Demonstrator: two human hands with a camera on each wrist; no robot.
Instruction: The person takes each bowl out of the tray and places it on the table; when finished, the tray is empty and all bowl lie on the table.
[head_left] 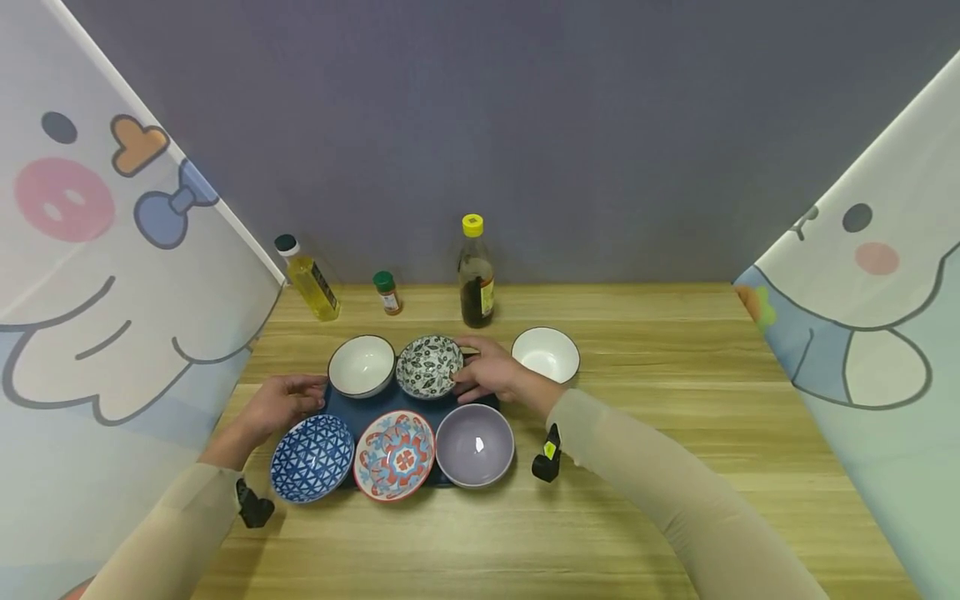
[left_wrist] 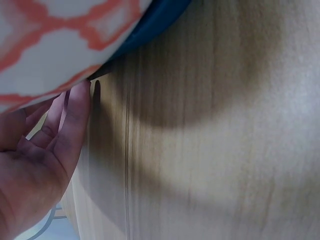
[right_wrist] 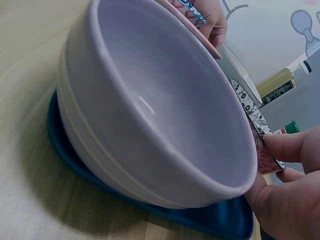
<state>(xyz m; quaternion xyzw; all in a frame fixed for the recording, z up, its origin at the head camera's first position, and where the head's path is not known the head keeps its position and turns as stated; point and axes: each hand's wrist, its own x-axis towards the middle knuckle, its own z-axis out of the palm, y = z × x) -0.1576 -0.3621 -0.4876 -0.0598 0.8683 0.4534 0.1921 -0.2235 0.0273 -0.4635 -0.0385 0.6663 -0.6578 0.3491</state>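
Note:
My right hand (head_left: 491, 371) pinches the right rim of a small black-and-white leaf-patterned bowl (head_left: 426, 367), thumb on the inside. This bowl stands in the back row on a dark blue tray (head_left: 349, 408). At the tray's left edge, my left hand (head_left: 283, 406) touches with extended fingers, beside a white dark-rimmed bowl (head_left: 362, 365). Along the front of the tray sit a blue triangle-patterned bowl (head_left: 312, 460), a red-and-blue floral bowl (head_left: 395, 456) and a lilac bowl (head_left: 475, 447). In the right wrist view the lilac bowl (right_wrist: 165, 95) covers much of the tray.
Another white bowl (head_left: 546, 352) stands off the tray, behind my right forearm. At the back of the wooden table (head_left: 660, 358) are an oil bottle (head_left: 313, 287), a green-capped spice jar (head_left: 387, 293) and a yellow-capped dark sauce bottle (head_left: 477, 279). A grey wall rises behind.

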